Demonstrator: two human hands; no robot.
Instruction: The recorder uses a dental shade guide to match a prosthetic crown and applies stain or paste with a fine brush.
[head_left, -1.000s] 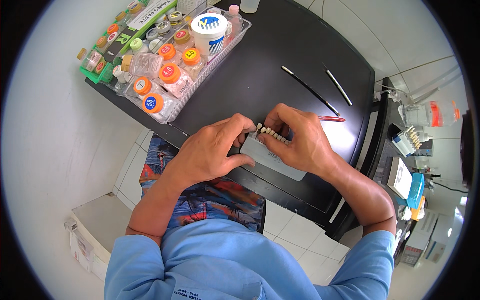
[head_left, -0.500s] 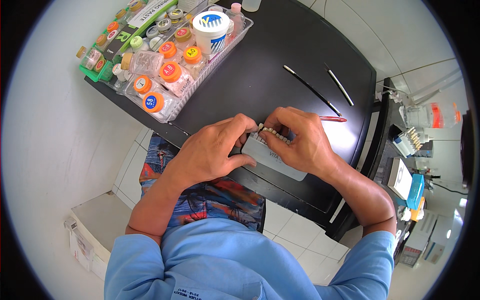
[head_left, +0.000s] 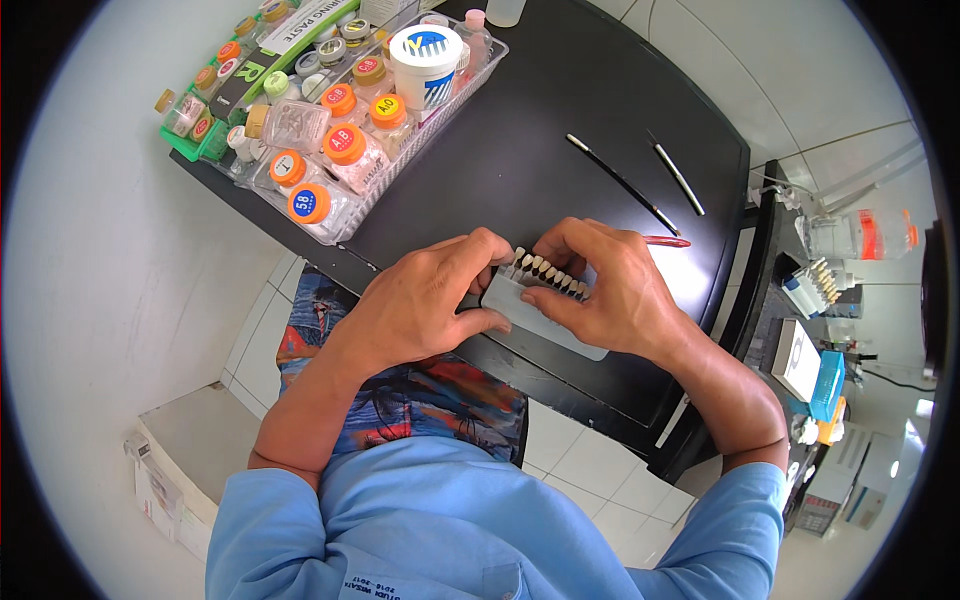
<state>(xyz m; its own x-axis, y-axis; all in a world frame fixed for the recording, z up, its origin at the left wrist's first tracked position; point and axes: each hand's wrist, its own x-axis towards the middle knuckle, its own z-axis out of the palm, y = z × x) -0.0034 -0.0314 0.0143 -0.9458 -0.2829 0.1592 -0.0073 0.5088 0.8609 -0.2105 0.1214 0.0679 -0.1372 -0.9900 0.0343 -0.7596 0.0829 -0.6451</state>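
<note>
A grey tooth shade guide (head_left: pixel 548 333), with a row of tooth-coloured tabs on dark stems along its far side, rests at the table's near edge. My left hand (head_left: pixel 425 295) is curled about its left end, the index fingertip by the end tab and the thumb along the near side. Around the right part my right hand (head_left: pixel 620 285) is closed, thumb on the front face just below the tabs and fingers behind the row. Some of those fingers are hidden. Just beyond the right hand lies a red pen-like tool (head_left: pixel 667 241).
A clear plastic basket (head_left: pixel 400 150) of orange-capped jars stands at the far left on the black table (head_left: pixel 520 120). Two slim brush-like tools, one long and dark (head_left: pixel 625 185) and one shorter and white (head_left: pixel 680 180), lie to the right. A side counter holds another shade guide (head_left: pixel 812 288).
My right thumb has slid down off the tabs onto the guide's front, and the tabs with their dark stems now show more fully. My left hand has hardly moved.
</note>
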